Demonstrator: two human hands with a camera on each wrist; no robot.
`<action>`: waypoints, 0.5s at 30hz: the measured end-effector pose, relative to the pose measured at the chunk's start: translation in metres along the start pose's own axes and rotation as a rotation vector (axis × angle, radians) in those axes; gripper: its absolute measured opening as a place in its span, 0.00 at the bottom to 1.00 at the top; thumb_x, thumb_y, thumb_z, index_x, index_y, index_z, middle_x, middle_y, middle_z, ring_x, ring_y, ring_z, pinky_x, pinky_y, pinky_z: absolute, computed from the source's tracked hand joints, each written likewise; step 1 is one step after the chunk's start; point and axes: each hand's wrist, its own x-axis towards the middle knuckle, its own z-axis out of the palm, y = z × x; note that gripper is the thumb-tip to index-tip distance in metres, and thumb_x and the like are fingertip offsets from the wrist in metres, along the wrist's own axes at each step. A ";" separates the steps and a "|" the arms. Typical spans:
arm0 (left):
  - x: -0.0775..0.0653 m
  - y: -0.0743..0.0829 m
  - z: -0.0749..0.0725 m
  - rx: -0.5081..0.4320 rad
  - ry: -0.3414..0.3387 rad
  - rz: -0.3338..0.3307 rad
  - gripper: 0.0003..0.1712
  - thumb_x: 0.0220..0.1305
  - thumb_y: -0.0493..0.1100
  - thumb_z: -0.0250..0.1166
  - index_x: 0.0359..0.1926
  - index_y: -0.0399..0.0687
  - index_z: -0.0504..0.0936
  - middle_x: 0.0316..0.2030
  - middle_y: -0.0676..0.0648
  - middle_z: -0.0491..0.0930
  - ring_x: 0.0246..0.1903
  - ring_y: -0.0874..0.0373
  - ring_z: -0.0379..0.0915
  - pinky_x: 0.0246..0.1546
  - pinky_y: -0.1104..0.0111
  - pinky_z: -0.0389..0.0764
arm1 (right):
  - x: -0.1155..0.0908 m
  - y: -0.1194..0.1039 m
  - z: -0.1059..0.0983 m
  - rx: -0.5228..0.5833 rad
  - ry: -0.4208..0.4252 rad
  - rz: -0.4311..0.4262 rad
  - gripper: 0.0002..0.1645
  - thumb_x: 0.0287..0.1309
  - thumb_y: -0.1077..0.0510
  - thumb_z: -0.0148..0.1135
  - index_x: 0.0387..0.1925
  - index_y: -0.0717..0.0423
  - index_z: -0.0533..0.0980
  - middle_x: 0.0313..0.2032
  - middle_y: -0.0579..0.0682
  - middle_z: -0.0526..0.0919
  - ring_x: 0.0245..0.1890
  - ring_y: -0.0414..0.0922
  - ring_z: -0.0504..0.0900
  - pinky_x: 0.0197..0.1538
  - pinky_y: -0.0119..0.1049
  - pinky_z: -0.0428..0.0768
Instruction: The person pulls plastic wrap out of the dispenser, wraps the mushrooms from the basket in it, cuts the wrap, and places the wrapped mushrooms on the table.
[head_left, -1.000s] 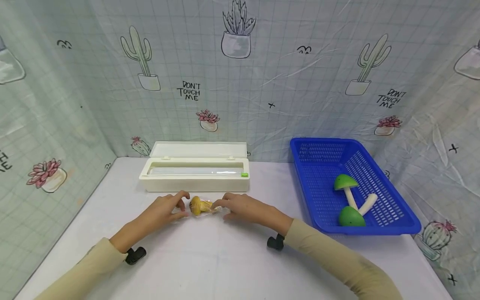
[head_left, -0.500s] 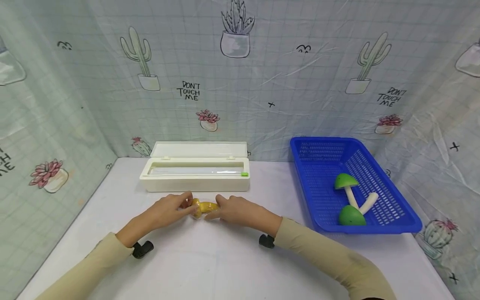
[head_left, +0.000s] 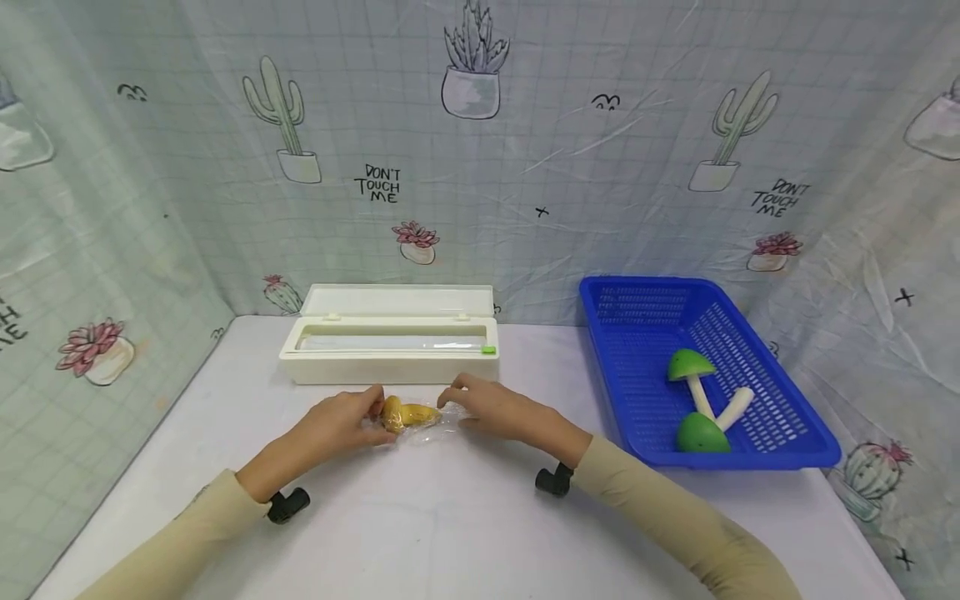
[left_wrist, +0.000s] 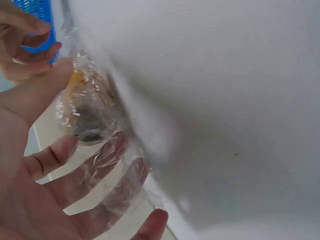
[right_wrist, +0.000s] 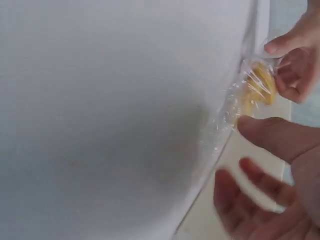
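Note:
A yellow toy mushroom [head_left: 416,414] lies on the table, loosely wrapped in clear cling film [right_wrist: 231,107]. At its cap end is my left hand [head_left: 335,427], thumb and fingers spread around the cap. In the left wrist view the film drapes over several of that hand's fingers [left_wrist: 107,192], and the thumb lies along the wrapped bundle. My right hand [head_left: 501,408] is by the stem end, over the loose film. The right wrist view shows its thumb [right_wrist: 255,127] right at the film, with the other fingers apart from it.
Behind the hands stands a white cling film dispenser box [head_left: 390,369], its lid [head_left: 401,300] raised and a roll inside. A blue plastic basket [head_left: 626,392] to the right holds two green-capped toy mushrooms [head_left: 703,433]. A patterned curtain [head_left: 540,167] rises behind the table.
Both hands came in to the wrapped mushroom. Since then the right hand has drawn back to the right, and the left thumb has moved off the cap, leaving more of the mushroom and film showing.

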 end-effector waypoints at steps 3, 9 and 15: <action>-0.003 0.004 0.000 0.071 0.011 0.012 0.29 0.47 0.57 0.82 0.39 0.53 0.72 0.32 0.53 0.75 0.26 0.59 0.70 0.23 0.63 0.71 | 0.001 0.001 0.003 0.010 -0.016 0.094 0.27 0.60 0.61 0.72 0.59 0.47 0.75 0.53 0.49 0.78 0.50 0.47 0.78 0.53 0.38 0.80; -0.003 0.012 0.009 0.237 0.187 0.062 0.16 0.58 0.52 0.76 0.34 0.61 0.74 0.44 0.48 0.73 0.36 0.50 0.74 0.28 0.50 0.75 | 0.008 0.001 0.009 0.033 -0.036 0.132 0.21 0.58 0.64 0.72 0.52 0.51 0.78 0.44 0.48 0.80 0.43 0.43 0.79 0.48 0.34 0.79; -0.002 0.014 0.015 0.292 0.294 0.146 0.12 0.60 0.48 0.75 0.33 0.60 0.77 0.36 0.52 0.73 0.40 0.48 0.76 0.36 0.46 0.78 | 0.011 0.001 0.013 0.090 0.050 0.090 0.10 0.61 0.68 0.68 0.42 0.55 0.79 0.37 0.47 0.81 0.36 0.40 0.78 0.41 0.29 0.79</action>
